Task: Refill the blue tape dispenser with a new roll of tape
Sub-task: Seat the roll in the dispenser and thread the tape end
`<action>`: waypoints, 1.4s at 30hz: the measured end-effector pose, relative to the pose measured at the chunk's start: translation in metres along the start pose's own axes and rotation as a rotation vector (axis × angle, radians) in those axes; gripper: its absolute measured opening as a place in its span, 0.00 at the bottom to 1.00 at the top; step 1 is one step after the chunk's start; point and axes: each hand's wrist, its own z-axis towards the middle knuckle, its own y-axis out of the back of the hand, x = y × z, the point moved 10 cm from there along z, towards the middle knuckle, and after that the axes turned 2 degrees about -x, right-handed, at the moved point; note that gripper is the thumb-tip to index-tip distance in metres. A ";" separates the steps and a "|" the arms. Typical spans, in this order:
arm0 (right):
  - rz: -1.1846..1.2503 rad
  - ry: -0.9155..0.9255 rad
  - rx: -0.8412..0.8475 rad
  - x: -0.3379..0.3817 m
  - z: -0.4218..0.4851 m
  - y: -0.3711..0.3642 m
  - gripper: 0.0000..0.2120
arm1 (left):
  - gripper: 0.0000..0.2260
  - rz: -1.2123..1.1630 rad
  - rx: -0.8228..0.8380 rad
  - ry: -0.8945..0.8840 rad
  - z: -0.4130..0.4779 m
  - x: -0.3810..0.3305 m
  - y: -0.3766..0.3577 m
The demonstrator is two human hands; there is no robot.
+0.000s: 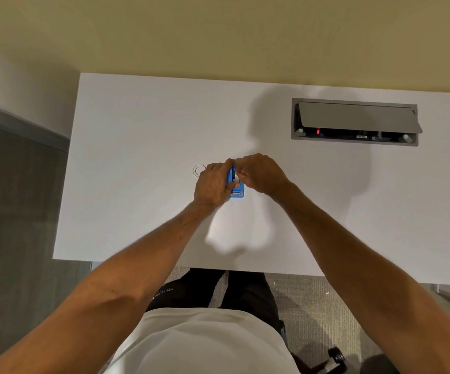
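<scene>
Centrally, blue tape dispenser (236, 188) sits gripped between both hands' fingers (233, 184).

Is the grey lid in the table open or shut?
Open. The grey lid is tilted up from its frame in the table, and you can see a dark slot with a little red light underneath.

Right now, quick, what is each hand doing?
Left hand: closed around the blue tape dispenser, holding it on the table.
Right hand: fingers pinched at the dispenser's top; what they grip cannot be told.

Most of the blue tape dispenser (236, 188) and clear tape roll (198, 170) hidden behind both hands.
</scene>
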 end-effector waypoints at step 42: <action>0.038 -0.016 0.045 0.002 0.011 -0.002 0.11 | 0.25 0.068 0.051 0.020 0.005 0.002 -0.002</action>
